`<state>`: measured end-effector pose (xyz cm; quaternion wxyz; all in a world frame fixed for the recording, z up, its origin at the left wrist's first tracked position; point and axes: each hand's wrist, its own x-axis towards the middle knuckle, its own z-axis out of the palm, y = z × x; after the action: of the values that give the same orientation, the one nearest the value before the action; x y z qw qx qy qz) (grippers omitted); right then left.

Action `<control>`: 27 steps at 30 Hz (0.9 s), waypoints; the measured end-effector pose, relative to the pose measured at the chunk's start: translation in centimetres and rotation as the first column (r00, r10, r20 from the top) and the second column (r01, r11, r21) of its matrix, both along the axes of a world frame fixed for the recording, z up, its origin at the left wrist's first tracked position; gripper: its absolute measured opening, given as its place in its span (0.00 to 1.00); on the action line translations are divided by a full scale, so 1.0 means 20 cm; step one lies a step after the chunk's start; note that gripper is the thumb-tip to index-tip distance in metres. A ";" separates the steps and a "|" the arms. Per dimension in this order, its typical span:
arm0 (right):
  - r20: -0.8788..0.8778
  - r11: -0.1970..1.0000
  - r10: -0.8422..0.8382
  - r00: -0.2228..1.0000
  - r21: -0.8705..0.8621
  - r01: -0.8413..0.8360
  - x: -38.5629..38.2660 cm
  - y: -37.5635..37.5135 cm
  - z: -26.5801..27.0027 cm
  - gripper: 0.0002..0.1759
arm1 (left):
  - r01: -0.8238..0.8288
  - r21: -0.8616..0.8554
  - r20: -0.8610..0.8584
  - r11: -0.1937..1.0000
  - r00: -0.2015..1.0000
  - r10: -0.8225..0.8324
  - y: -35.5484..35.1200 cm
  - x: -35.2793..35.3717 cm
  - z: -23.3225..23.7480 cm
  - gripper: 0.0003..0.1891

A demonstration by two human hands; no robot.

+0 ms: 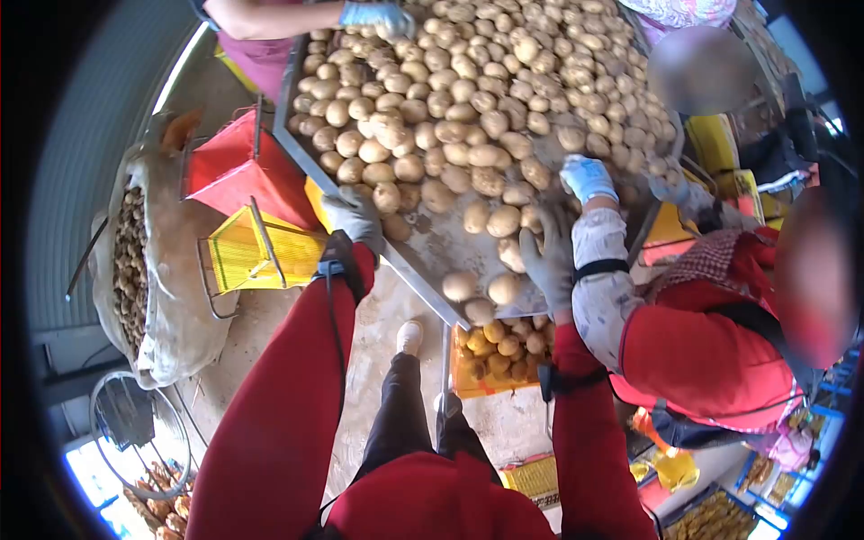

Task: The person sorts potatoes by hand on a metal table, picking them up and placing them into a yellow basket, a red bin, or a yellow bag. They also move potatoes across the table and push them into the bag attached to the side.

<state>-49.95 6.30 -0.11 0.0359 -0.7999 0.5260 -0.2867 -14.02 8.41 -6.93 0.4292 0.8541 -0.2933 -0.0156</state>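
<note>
A metal sorting table [416, 286] is piled with many brown potatoes [489, 156]. My left hand [354, 220], in a grey glove, lies over the table's left rim with its fingers extended, right beside the nearest potatoes. Across the table's front part, my right hand [549, 255], also grey-gloved, has its fingers spread. Its fingertips are at a few potatoes near the front corner, among them a loose potato [504, 289]. Nothing shows gripped in either hand.
Another person's blue-gloved hand [589, 177] is close beyond my right hand; a second co-worker's glove [378, 18] reaches in at the back left. An orange crate [477, 382] with potatoes stands below the table. Red [247, 175] and yellow baskets [261, 250] and a large white sack [184, 306] are at left.
</note>
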 end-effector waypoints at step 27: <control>0.017 0.961 0.275 0.961 -0.002 -0.275 0.47 0.21 -0.17 0.18 | -0.068 0.005 0.008 0.998 0.998 0.068 -0.01 -0.02 -0.07 0.29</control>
<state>-40.60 10.59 -3.49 0.0799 -0.8628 0.4092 -0.2858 -14.42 8.27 -8.35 0.4258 0.8649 -0.2658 0.0017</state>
